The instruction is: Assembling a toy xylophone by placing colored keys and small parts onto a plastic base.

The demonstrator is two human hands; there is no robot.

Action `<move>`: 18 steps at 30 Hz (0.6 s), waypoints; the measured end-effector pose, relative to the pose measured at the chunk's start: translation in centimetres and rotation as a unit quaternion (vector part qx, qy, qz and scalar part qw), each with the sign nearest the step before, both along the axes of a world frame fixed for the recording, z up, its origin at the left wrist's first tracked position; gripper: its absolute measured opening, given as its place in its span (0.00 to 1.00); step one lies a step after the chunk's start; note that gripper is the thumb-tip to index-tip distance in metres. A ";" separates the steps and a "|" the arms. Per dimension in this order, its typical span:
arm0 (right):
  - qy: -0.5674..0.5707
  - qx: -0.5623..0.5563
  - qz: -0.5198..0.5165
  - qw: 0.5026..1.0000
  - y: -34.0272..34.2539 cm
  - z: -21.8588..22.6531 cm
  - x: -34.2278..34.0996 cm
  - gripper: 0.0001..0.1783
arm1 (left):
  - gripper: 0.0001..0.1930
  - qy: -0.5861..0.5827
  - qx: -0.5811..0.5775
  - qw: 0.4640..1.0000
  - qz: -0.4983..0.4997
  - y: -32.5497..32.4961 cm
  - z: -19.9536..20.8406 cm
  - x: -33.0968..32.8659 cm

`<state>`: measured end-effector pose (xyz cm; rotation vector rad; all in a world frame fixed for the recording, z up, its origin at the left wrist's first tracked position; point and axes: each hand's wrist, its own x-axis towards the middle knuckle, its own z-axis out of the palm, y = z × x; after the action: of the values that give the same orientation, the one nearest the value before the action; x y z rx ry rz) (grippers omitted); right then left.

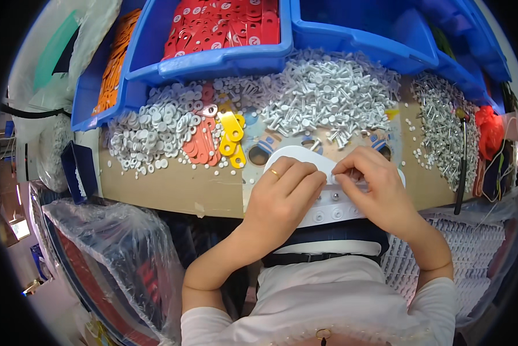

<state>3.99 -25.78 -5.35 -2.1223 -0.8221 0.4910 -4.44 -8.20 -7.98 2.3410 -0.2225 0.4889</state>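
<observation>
A white plastic plate [298, 153] with a rounded far edge lies in front of me, its near strip [328, 215] fitted with several round washers and metal studs. My left hand [285, 193] is curled over the plate's left part, fingers bent together; whatever its fingertips hold is hidden. From the right, my right hand [379, 187] has thumb and forefinger pinched close above the plate's middle, beside the left fingertips. A tiny white piece seems to be there, too small to name.
Behind the plate lie a heap of white rivets [328, 92] and a pile of grey-white washers [155, 130]. Yellow tabs [231, 130] and pink tabs [200, 144] lie between. Blue bins [224, 63] line the back, one with red tabs [224, 26]. Metal pins [446, 132] and a dark rod [463, 167] lie right.
</observation>
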 end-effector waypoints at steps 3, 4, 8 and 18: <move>0.023 -0.008 -0.010 1.000 0.3 0.5 0.3 0.04 | 0.12 0.010 -0.004 0.999 -0.037 0.5 -0.2 0.2; 0.036 -0.014 -0.009 0.999 0.4 0.5 0.3 0.04 | 0.13 -0.012 0.017 0.999 -0.033 0.6 -0.6 0.1; 0.040 0.027 -0.006 0.999 -0.5 -0.3 0.0 0.06 | 0.16 -0.034 0.051 0.998 -0.020 0.7 -0.8 -0.1; -0.224 0.037 0.039 0.973 -0.9 -1.7 -1.5 0.15 | 0.18 0.007 0.177 0.981 -0.076 2.0 0.7 -2.1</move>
<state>2.52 -26.68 -7.06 -2.1666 -1.1589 0.0107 -6.58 -6.22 -7.32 2.6434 -0.5141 0.3819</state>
